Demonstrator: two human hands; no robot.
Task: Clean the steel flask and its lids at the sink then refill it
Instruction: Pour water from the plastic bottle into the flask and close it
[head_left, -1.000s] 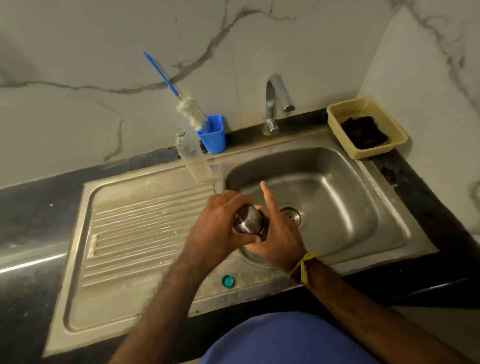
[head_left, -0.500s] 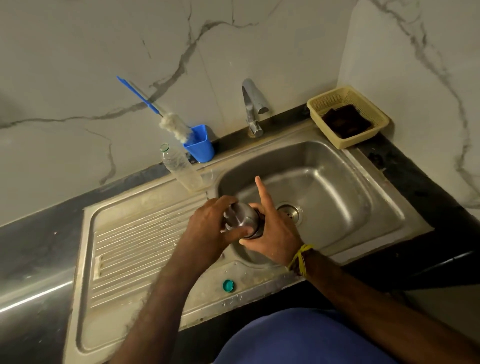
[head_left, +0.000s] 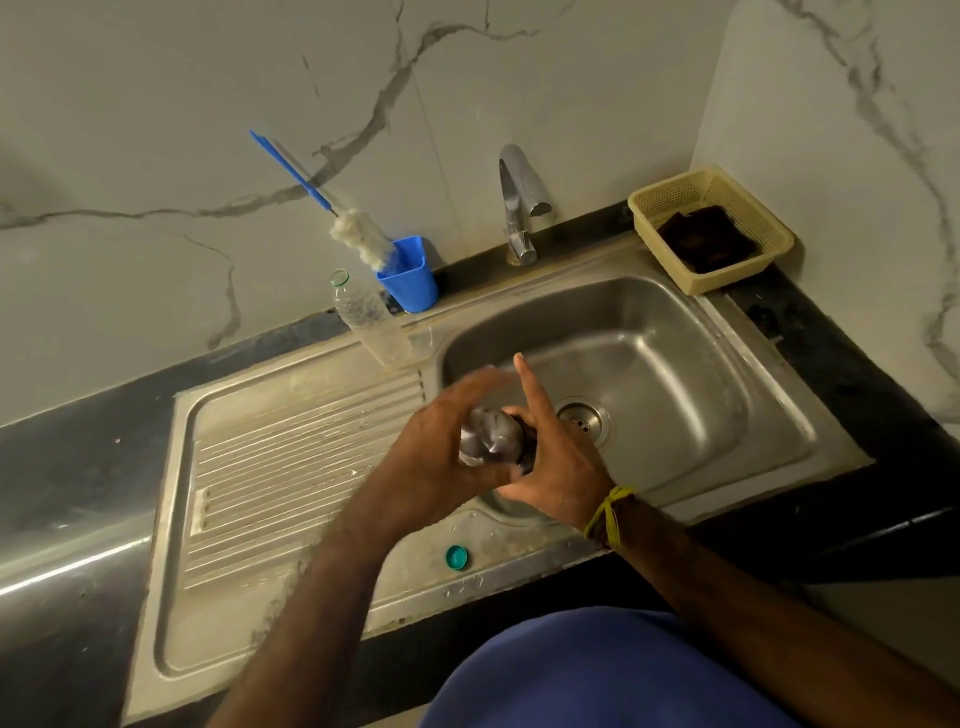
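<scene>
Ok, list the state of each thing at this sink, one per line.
steel flask: held over the basin, gripped by both hands
left hand: blurred, wrapped on flask
right hand: holding flask, forefinger straight
tap: no water running
plastic bottle: uncapped, upright
green cap: loose on sink rim
bottle brush: standing in blue cup

We see a brushed steel sink (head_left: 691, 395), dull and water-stained on its ribbed drainboard; the tap (head_left: 519, 208) is glossy chrome; the flask (head_left: 491, 436) shines like polished steel (blurred); a clear plastic bottle (head_left: 371, 325), a smooth blue plastic cup (head_left: 410, 283), a perforated cream plastic basket (head_left: 753, 228); the veined wall (head_left: 156, 130) looks like marble.
</scene>
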